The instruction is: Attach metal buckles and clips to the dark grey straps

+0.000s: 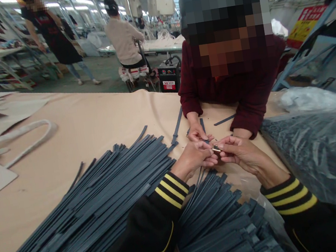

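My left hand (196,157) and my right hand (241,153) meet over the near right part of the table, fingers closed in pinches. Between their fingertips is a small shiny gold-coloured metal piece (216,148); my right hand's fingers grip it. My left fingertips press together beside it, and what they hold is too small to make out. Just beyond, another person's hand (197,133) is close to a dark strap end. A large bundle of dark blue-grey straps (97,204) lies left of my hands, and a second bundle (227,226) is below them.
Across the table (97,115) a person in a maroon top (219,89) leans in. Clear plastic bags (325,161) lie at the right. Pale bag pieces and a handle (29,130) are at the left. Two people and a black machine (169,75) are behind.
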Motion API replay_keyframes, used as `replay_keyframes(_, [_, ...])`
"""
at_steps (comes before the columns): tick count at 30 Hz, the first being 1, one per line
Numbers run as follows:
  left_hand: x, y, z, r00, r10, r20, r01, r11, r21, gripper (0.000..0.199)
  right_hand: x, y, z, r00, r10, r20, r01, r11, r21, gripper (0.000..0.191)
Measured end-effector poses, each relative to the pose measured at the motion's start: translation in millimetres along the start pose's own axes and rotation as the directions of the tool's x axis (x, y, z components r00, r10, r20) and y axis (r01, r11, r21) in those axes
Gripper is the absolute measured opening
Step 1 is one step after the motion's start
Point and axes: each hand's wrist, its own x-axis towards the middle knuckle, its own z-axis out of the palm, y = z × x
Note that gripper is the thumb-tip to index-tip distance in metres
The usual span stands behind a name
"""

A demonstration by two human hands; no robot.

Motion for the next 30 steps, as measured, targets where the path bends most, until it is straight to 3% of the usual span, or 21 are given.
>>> replay_keyframes(6, [-2, 6, 4.7, 1.000, 0.003, 0.000, -0.003, 0.998, -0.056, 0.014, 1, 2, 3, 0.999, 0.026, 0.033, -0.030, 0.992, 0.124, 0.012])
replay_keyframes(10, [-2, 5, 3.0, 0.998, 0.055, 0.022, -0.055, 0.998, -0.031, 0.015, 2, 6, 3, 0.999, 0.001, 0.040, -0.005, 0.996, 0.092, 0.016])
replay_keyframes(18, [-2, 4, -9.4, 0.961, 0.152, 0.233, -0.167, 0.985, 0.046, 0.017, 1, 8, 7, 0.997, -0.082, -0.010, 0.082, 0.996, -0.021, 0.029])
replay_keyframes(20, [-1, 3, -11.0, 0.966, 0.153, 0.210, -0.172, 0.982, 0.078, 0.013, 3, 11, 9, 0.994, -0.106, -0.025, 0.105, 0.994, -0.041, 0.029])
replay_keyframes(24, [6, -6, -11.2, 0.986, 0.153, 0.060, -0.158, 0.983, 0.094, 0.009, 10, 18, 10, 0.990, -0.141, -0.030, 0.138, 0.988, -0.075, 0.023])
replay_keyframes(30, [16, -19, -10.6, 0.977, 0.207, -0.052, -0.201, 0.975, 0.094, 0.010, 18, 22, 10, 0.992, -0.125, -0.025, 0.119, 0.978, -0.169, 0.012])
